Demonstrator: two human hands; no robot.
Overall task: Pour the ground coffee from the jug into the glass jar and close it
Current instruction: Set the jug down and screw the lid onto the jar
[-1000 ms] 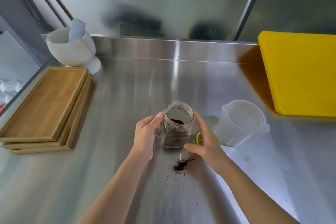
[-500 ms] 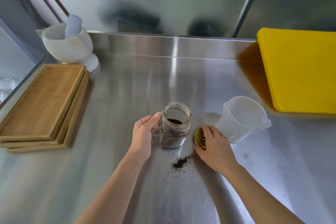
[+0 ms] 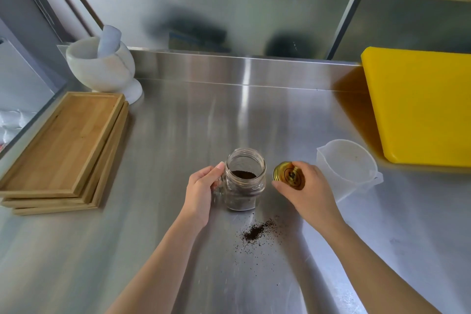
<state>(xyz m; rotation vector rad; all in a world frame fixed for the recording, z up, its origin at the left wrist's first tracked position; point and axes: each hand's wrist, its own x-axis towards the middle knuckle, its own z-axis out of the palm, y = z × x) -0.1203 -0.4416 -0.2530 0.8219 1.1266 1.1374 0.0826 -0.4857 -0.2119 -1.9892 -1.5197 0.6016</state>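
Observation:
An uncovered glass jar (image 3: 243,181) with a side handle stands mid-counter, dark ground coffee filling its lower part. My left hand (image 3: 201,190) grips the handle on the jar's left side. My right hand (image 3: 307,192) holds a gold metal lid (image 3: 288,178) tilted on edge, just right of the jar and lifted off the counter. The translucent plastic jug (image 3: 345,167) stands upright and looks empty, right of the lid.
Spilled coffee grounds (image 3: 254,232) lie on the steel counter (image 3: 178,135) in front of the jar. Stacked wooden trays (image 3: 66,150) sit at left, a white mortar and pestle (image 3: 102,66) behind them. A yellow cutting board (image 3: 420,107) is at right.
My right hand closed on the gold lid beside the jar and lifted it off the counter, tilting it. My left hand stayed on the jar's handle.

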